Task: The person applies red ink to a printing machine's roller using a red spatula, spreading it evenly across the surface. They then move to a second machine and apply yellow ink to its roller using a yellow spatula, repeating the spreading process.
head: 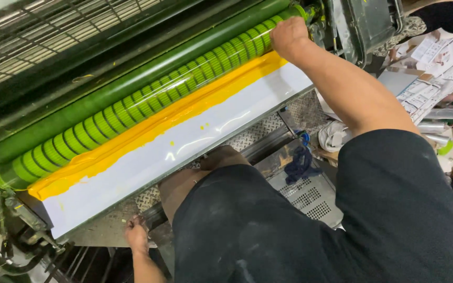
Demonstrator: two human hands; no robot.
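My right hand (288, 35) reaches far over to the right end of the green ribbed roller (132, 107) of a printing machine. Its fingers curl over the ribs, and the back of the hand hides whatever lies under them. A band of yellow ink (148, 131) lies along the roller against a white glossy tray (184, 149). My left hand (136, 234) is low down, knuckles bent, resting on the edge of the metal tread plate (106, 230) under the tray. My bent knee (200, 175) presses against the machine's front.
A wire guard (38, 31) and dark green machine housing (363, 21) sit above the roller. A blue rag (300, 162) lies on a perforated metal step (310, 199). Printed sheets (436, 68), tubes and cardboard boxes pile up at the right.
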